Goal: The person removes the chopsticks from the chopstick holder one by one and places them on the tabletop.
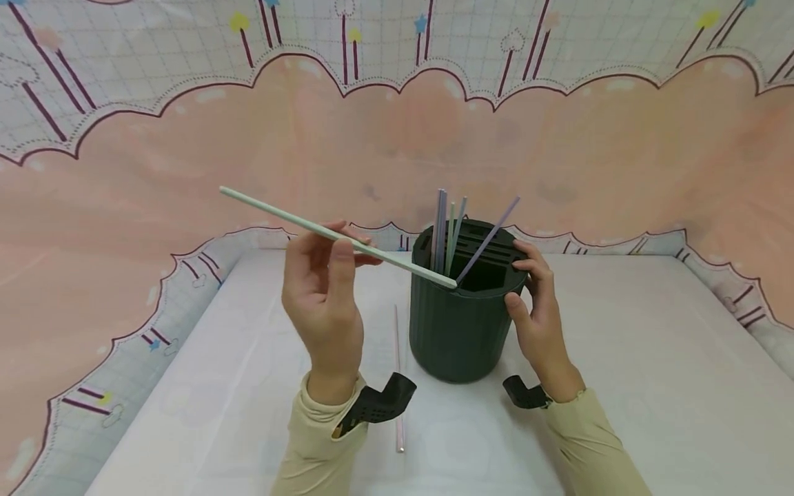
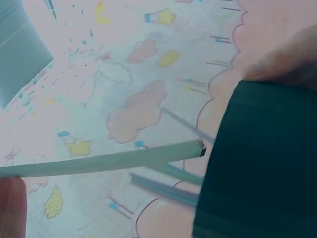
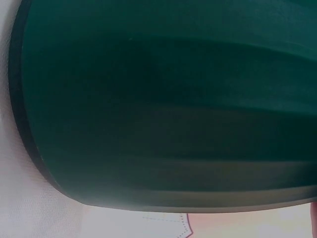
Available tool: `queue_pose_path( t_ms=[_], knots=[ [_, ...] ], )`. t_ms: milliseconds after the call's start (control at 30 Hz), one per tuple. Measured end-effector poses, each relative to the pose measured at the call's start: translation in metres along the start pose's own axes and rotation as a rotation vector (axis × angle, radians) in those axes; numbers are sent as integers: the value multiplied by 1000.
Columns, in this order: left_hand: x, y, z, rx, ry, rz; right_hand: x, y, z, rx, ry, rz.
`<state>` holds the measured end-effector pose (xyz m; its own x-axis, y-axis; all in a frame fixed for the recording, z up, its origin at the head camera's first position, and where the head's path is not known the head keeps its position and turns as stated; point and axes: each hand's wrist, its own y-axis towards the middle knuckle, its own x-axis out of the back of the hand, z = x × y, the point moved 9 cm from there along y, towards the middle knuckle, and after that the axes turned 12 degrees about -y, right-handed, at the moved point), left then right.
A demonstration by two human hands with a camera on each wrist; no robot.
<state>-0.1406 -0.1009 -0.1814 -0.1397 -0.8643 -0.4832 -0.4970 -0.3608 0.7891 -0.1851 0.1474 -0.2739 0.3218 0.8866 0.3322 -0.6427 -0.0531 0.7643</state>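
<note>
Dark green container (image 1: 459,337) with a slotted top, standing upright on a white desk (image 1: 205,413) and partly filled with thin sticks. The left hand (image 1: 325,303) pinches a pale green stick (image 1: 279,215) between thumb and fingers, holding it aslant in the air, its lower end at the near left rim. In the left wrist view this end appears just beside the container; whether it touches the rim cannot be told. The right hand (image 1: 542,310) grips the container at its right side, fingers curled over the rim and thumb against the near edge. Standing in the top are a cluster of purple sticks (image 1: 440,234), a light green stick (image 1: 451,238), a blue stick (image 1: 460,219) and a leaning purple stick (image 1: 490,234). One pink stick (image 1: 398,344) lies on the desk left of the container. Judged from this arrangement, the filling is well advanced: several sticks are placed, while the pale green one, not yet inserted, and the pink one appear to remain.
</note>
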Motion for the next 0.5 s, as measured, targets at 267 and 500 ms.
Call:
queue_pose_path(
  t_ms=[267, 500],
  knots=[
    [7, 12, -3, 124, 75, 48, 0, 0, 3, 1, -7, -6],
    [6, 5, 21, 332, 283, 210, -1, -2, 3, -10, 4, -7]
  ],
)
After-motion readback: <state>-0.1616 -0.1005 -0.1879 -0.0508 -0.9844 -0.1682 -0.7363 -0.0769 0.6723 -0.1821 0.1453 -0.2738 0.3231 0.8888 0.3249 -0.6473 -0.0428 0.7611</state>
